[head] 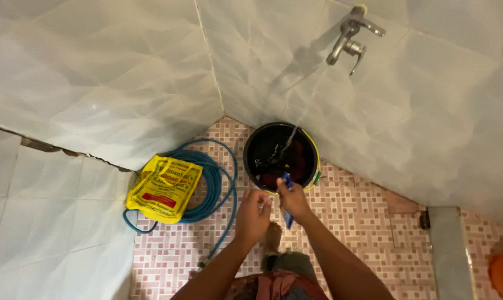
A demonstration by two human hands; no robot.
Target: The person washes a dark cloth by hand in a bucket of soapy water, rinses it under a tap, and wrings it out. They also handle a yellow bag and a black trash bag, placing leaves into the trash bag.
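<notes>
Centre of frame, over bucket (312, 145) rim | right hand (293, 201) pinches blue sachet (287, 195), left hand (253, 214) loosely curled, empty | tap (348, 41) running | likely step: emptying sachet; next needs a steady tilt over water.

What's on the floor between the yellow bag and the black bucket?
In the head view, coils of blue hose lie between the yellow bag and the black bucket, on the tiled floor.

The bucket (282, 157) stands on the floor (368, 222) in the corner, below the wall tap (351, 41). Clothes (287, 166) lie in it. Left of the bucket lies the coiled hose (215, 183), with a bag (164, 189) on it. Both hands sit just before the bucket: left hand (253, 215) beside right hand (293, 200), which has a sachet (287, 194) in its grip.
</notes>
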